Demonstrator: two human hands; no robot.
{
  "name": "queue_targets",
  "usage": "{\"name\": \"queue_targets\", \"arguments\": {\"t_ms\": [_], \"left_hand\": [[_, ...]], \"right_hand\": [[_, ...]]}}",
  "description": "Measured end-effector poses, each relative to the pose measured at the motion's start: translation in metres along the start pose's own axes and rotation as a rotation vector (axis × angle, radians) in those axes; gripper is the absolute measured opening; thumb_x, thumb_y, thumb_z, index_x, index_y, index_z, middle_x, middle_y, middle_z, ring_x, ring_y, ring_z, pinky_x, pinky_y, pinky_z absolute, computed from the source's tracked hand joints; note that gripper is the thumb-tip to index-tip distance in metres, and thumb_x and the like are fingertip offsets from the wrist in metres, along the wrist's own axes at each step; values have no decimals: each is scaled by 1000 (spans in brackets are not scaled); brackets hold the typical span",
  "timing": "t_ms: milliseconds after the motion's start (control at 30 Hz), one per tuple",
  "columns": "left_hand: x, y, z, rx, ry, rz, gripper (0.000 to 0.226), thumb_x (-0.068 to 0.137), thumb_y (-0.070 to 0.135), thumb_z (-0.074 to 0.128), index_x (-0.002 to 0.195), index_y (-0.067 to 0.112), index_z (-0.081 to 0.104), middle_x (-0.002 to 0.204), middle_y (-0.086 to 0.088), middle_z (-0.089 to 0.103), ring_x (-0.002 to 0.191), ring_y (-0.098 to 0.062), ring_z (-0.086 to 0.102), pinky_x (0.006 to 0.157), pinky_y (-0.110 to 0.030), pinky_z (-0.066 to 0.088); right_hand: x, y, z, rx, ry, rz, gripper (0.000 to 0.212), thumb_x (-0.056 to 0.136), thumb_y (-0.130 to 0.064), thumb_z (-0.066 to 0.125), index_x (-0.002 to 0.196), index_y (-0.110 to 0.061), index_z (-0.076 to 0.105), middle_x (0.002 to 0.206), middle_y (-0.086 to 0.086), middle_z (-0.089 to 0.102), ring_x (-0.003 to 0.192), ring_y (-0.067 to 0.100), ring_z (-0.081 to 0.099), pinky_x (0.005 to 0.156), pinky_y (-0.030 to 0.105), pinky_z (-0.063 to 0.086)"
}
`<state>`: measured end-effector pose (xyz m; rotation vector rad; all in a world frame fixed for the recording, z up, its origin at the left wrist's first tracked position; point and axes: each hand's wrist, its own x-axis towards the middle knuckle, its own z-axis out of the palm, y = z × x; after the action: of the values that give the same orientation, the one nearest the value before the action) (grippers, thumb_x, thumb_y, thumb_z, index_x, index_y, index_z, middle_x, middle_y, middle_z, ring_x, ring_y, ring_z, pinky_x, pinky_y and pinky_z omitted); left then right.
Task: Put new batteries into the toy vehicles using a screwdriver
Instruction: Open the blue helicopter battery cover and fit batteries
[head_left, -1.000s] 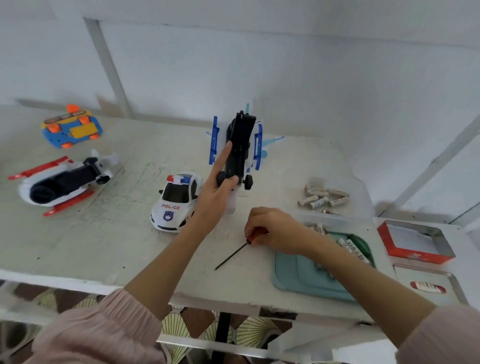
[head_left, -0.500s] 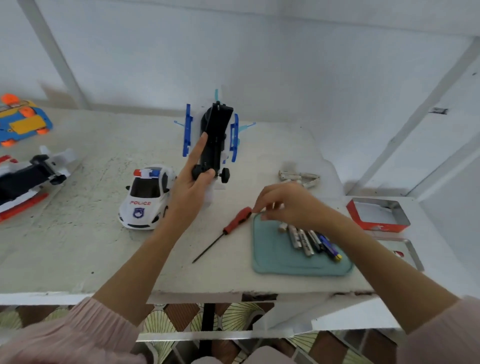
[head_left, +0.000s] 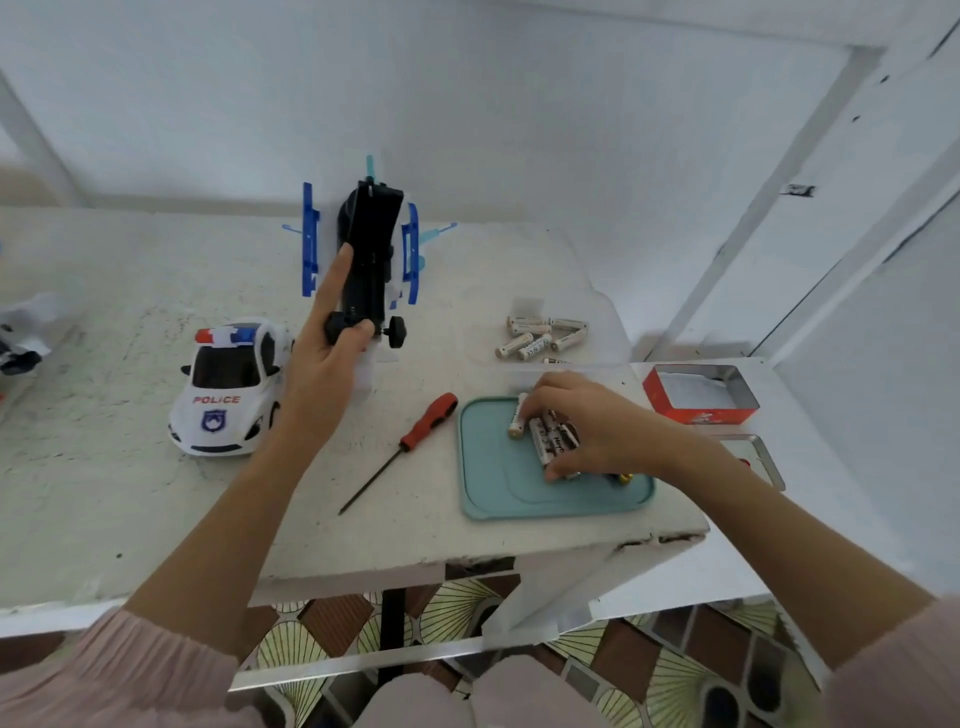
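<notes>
My left hand (head_left: 326, 364) grips the upturned blue and white toy helicopter (head_left: 371, 249), its black underside facing me, at the back middle of the table. My right hand (head_left: 582, 426) rests on the teal tray (head_left: 498, 493), fingers curled over several white batteries (head_left: 543, 439) lying there. One battery (head_left: 517, 415) pokes out from under the fingertips. The red-handled screwdriver (head_left: 410, 439) lies loose on the table between my two arms, tip toward me. A white police car (head_left: 231, 387) stands left of my left hand.
A loose pile of batteries (head_left: 540, 338) lies behind the tray. A red open tin (head_left: 698, 397) and its metal lid (head_left: 763, 460) sit on the lower ledge at the right. Part of another white toy (head_left: 26, 332) shows at the far left. The table's front edge (head_left: 363, 566) is chipped.
My right hand let go of the screwdriver, moved right onto the teal tray and closed over the batteries. The left hand stayed on the helicopter. The camera swung right.
</notes>
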<state>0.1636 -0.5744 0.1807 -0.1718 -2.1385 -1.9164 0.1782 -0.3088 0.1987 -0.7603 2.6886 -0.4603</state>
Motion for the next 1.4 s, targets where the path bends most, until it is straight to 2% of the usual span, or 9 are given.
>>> {"name": "queue_targets", "arguments": {"t_ms": [100, 300, 433, 567, 733, 933, 1067, 1233, 1400], "left_hand": [[0, 0, 0, 0, -6, -6, 62, 98, 1, 39, 139, 46, 30, 114, 46, 50, 90, 6, 51, 85, -8, 42], [0, 3, -3, -25, 9, -27, 65, 98, 1, 39, 135, 53, 30, 129, 35, 43, 113, 14, 49, 92, -11, 40], [-1, 3, -2, 8, -5, -26, 63, 97, -2, 39, 137, 46, 28, 108, 53, 48, 91, 24, 49, 85, -6, 41], [-3, 2, -2, 48, -20, -16, 64, 97, -1, 42, 141, 43, 27, 107, 56, 45, 94, 26, 46, 86, -6, 40], [-2, 0, -3, 30, -30, -13, 64, 88, 17, 45, 142, 48, 27, 110, 50, 48, 100, 21, 48, 91, -18, 39], [1, 1, -7, -56, -34, 0, 62, 89, 14, 43, 140, 45, 27, 128, 45, 43, 123, 12, 43, 99, -17, 39], [3, 2, -6, -60, -34, -9, 60, 98, 2, 42, 142, 41, 26, 123, 47, 45, 118, 15, 46, 91, -11, 41], [2, 3, -8, -81, -46, 0, 58, 99, 8, 44, 142, 42, 25, 132, 39, 38, 125, 12, 42, 94, -9, 40], [2, 2, -11, -38, -92, 0, 64, 87, 15, 41, 138, 50, 24, 128, 50, 38, 129, 10, 38, 98, -10, 38]], "right_hand": [[1, -2, 1, -36, -5, 3, 51, 66, -29, 79, 110, -27, 52, 103, -14, 42, 103, 5, 38, 91, 33, 41], [4, -13, -17, 200, 100, -70, 41, 63, -15, 82, 99, -17, 61, 100, -6, 49, 77, 8, 55, 74, 22, 49], [16, -36, -42, 490, 200, -143, 38, 68, -5, 79, 104, -10, 65, 108, 0, 52, 83, 9, 61, 80, 22, 53], [44, -63, -58, 660, 314, -237, 38, 71, -1, 75, 107, -5, 63, 109, 8, 55, 90, 22, 62, 86, 27, 53], [85, -88, -56, 526, 417, -298, 36, 72, -5, 76, 106, -5, 65, 105, 3, 60, 89, 15, 61, 87, 28, 52], [104, -95, -47, 439, 421, -347, 33, 76, -9, 73, 108, -7, 65, 109, 4, 63, 91, 13, 61, 87, 24, 50], [110, -96, -43, 373, 426, -354, 32, 78, -14, 72, 109, -11, 65, 109, 1, 64, 90, 12, 60, 84, 18, 47], [116, -96, -40, 207, 453, -382, 30, 81, -17, 70, 110, -10, 67, 114, 1, 65, 100, 10, 54, 82, 4, 36], [120, -100, -37, 154, 557, -394, 20, 79, -18, 69, 96, -7, 72, 98, 8, 60, 93, 19, 52, 82, 17, 37]]}}
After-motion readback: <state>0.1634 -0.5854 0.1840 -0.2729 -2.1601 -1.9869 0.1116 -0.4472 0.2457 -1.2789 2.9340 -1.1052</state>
